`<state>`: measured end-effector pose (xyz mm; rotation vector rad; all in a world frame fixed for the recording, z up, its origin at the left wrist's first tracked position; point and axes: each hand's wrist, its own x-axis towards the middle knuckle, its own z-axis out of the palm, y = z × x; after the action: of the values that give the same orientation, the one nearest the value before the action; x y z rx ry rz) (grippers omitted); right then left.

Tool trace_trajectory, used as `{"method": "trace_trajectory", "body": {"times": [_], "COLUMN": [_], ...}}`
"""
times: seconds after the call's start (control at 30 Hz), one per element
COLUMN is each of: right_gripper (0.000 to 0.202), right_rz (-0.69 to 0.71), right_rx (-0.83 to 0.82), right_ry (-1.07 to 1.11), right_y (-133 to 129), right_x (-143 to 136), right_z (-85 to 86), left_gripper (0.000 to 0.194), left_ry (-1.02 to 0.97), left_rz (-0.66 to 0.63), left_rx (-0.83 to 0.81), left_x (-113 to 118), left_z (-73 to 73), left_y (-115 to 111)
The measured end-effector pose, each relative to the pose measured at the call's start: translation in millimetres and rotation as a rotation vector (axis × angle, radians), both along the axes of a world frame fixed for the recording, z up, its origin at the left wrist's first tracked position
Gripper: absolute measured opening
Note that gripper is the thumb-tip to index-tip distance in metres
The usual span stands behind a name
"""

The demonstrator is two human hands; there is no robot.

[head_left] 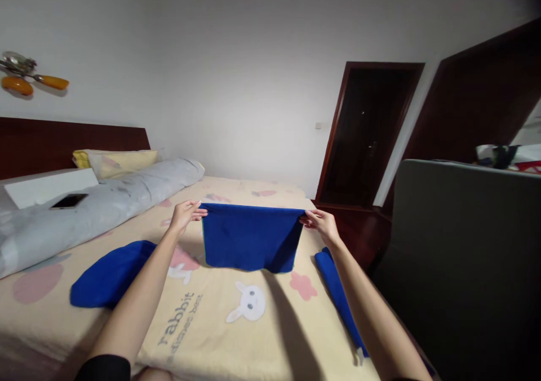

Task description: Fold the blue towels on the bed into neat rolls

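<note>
A blue cloth hangs stretched above the bed, its lower edge near the sheet. My left hand pinches its upper left corner and my right hand pinches its upper right corner. A second blue cloth lies in a heap on the sheet under my left forearm. A third blue cloth lies as a long strip along the bed's right edge, partly under my right forearm.
The bed has a cream rabbit-print sheet. A rolled grey quilt with a phone and a yellow pillow lie at the left. A grey panel stands right of the bed, a dark doorway behind.
</note>
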<state>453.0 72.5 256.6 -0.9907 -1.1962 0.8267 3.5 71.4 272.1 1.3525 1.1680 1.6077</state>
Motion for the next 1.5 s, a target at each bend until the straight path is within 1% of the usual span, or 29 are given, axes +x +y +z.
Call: {"method": "trace_trajectory", "body": {"times": [0.13, 0.23, 0.3, 0.37, 0.43, 0.47, 0.53, 0.6, 0.67, 0.73, 0.8, 0.87, 0.93, 1.03, 1.2, 1.3, 1.4, 1.5], "right_gripper": [0.048, 0.049, 0.053, 0.057, 0.061, 0.062, 0.060, 0.056, 0.052, 0.048, 0.044, 0.043, 0.045, 0.045, 0.041, 0.041, 0.039, 0.036], "right_rz": [-0.047, -0.074, -0.080, -0.078, -0.064, -0.054, -0.030, -0.004, 0.025, 0.073, 0.166, 0.271, 0.333, 0.322, 0.278, 0.181, 0.073, 0.055], "right_rx": [0.017, 0.062, 0.103, 0.141, 0.162, 0.164, 0.148, 0.107, 0.056, 0.002, -0.065, -0.139, -0.206, -0.267, -0.221, -0.217, -0.201, -0.179], "right_ry": [0.032, 0.041, 0.037, 0.023, -0.007, -0.028, -0.080, -0.139, -0.196, -0.272, -0.409, -0.538, -0.618, -0.680, -0.787, -0.873, -1.019, -1.139], "right_y": [33.5, 53.4, 59.8, 59.6, 52.4, 46.0, 28.0, 3.5, -25.6, -56.2, -85.0, -109.7, -129.9, -153.6, -180.4, -190.4, -198.5, -206.1], "right_x": [-5.9, -9.0, -8.6, -6.4, -3.3, -1.7, 2.0, 6.6, 12.5, 19.3, 25.7, 30.4, 32.9, 33.7, 32.7, 32.8, 36.5, 41.0], "right_z": [0.2, 3.3, 5.4, 5.0, -0.1, -4.9, -19.3, -39.2, -62.7, -88.0, -113.1, -135.8, -154.5, -173.7, -195.0, -214.5, -235.5, -247.4], "left_gripper": [0.036, 0.039, 0.042, 0.045, 0.049, 0.051, 0.054, 0.054, 0.054, 0.051, 0.048, 0.048, 0.047, 0.048, 0.049, 0.050, 0.049, 0.042], "left_ry": [-0.051, -0.080, -0.092, -0.098, -0.097, -0.093, -0.074, -0.037, 0.016, 0.076, 0.146, 0.259, 0.362, 0.460, 0.535, 0.599, 0.679, 0.800], "left_rz": [0.038, 0.054, 0.062, 0.072, 0.088, 0.099, 0.121, 0.130, 0.113, 0.060, -0.028, -0.134, -0.184, -0.159, -0.079, -0.071, -0.086, -0.103], "left_rx": [0.046, 0.096, 0.133, 0.168, 0.189, 0.191, 0.177, 0.135, 0.072, 0.005, -0.083, -0.204, -0.282, -0.313, -0.321, -0.318, -0.275, -0.231], "left_x": [9.5, 14.3, 15.2, 14.2, 12.0, 10.7, 8.3, 6.2, 4.1, 1.7, -1.0, -3.7, -6.5, -11.5, -21.7, -27.5, -34.6, -38.4], "left_z": [-3.2, -1.0, 1.2, 0.6, -6.7, -13.7, -34.6, -62.9, -94.8, -126.5, -154.8, -177.9, -195.1, -212.6, -237.8, -252.0, -259.7, -257.9], "left_y": [29.4, 47.8, 55.8, 59.2, 56.1, 51.5, 34.7, 7.9, -26.2, -62.6, -95.6, -121.6, -139.9, -155.2, -163.6, -167.2, -173.1, -181.6]}}
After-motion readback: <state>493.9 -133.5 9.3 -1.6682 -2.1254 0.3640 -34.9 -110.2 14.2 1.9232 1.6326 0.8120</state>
